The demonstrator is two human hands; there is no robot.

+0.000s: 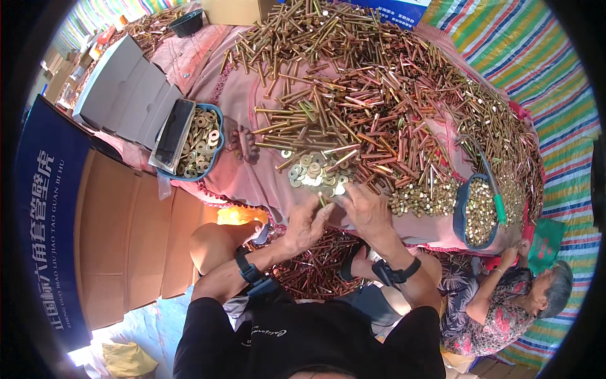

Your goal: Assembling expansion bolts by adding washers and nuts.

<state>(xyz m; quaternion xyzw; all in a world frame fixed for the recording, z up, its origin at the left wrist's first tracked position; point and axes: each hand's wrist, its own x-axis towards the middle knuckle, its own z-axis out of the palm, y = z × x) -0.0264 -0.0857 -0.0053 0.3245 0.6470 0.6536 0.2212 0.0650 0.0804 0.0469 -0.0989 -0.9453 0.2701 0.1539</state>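
Note:
At the near edge of the pink cloth-covered table, my left hand (307,224) pinches a short yellowish bolt (322,201) between thumb and fingers. Close on its right, my right hand (367,211) has its fingers bent together at the edge of a small pile of flat washers (314,174); what they hold, if anything, is hidden. Beyond the washers lie many long brass-coloured bolts (328,117), heaped across the table. Small nuts (423,199) are spread to the right of my right hand.
A blue basin of washers (218,117) stands at left beside an open grey-white box (120,85). On the right is a blue basin of nuts (459,215). More bolts (309,268) lie below the table edge. Another person (505,303) sits at lower right; cardboard boxes (120,227) stand left.

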